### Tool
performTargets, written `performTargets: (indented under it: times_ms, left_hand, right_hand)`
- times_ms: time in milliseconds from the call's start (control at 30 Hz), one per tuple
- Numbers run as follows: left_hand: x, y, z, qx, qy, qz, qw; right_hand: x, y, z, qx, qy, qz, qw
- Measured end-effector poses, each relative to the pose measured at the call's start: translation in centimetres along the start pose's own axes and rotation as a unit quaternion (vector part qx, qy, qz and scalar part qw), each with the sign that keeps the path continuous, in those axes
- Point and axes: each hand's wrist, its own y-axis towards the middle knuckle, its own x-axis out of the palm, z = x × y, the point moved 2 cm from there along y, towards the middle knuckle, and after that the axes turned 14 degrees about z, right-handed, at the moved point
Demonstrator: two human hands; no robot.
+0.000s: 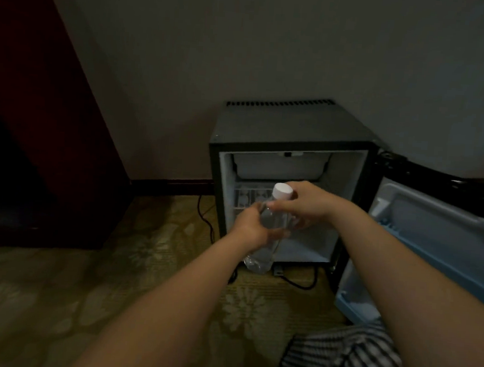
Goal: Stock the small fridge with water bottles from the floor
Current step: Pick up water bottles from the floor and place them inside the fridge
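Note:
A clear water bottle (261, 256) with a white cap is held up in front of the small black fridge (290, 129). My left hand (250, 227) grips the bottle's middle from the left. My right hand (305, 205) holds its upper part just below the cap. The bottle leans slightly, cap toward the fridge opening. The fridge's white interior (346, 190) shows a wire shelf behind the bottle with pale things on it, too dim to tell. The fridge door (432, 225) stands swung open to the right.
A dark red-brown cabinet (39, 112) stands at the left. Black power cables (206, 221) trail on the patterned carpet (114, 274) beside and under the fridge. My striped trouser leg (351, 360) is at the bottom right. A pale wall is behind.

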Motion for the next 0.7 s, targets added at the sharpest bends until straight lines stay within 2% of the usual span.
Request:
performTargets:
  times_ms: [167, 333, 400, 500, 700]
  left_hand:
    - [3.2, 1.8, -0.5, -0.001, 0.021, -0.036, 0.999]
    - [6.6, 3.6, -1.7, 0.000, -0.038, -0.065, 0.997]
    - [8.0, 4.2, -2.2, -0.048, -0.068, -0.096, 0.992]
    - [10.1, 5.4, -3.6, -0.049, -0.028, -0.115, 0.992]
    - [13.3, 8.2, -7.3, -0.101, -0.030, -0.121, 0.987]
  right_hand:
    - [-0.3, 0.8, 2.9, 0.001, -0.041, 0.055, 0.998]
    - [-0.5, 2.1, 6.1, 0.044, -0.119, 0.083, 0.988]
    - [-0.6, 3.0, 7.2, 0.056, -0.155, 0.094, 0.982]
    - [-0.5, 4.4, 8.6, 0.085, -0.203, 0.112, 0.969]
    - [-0.6, 7.1, 10.9, 0.142, -0.236, 0.141, 0.951]
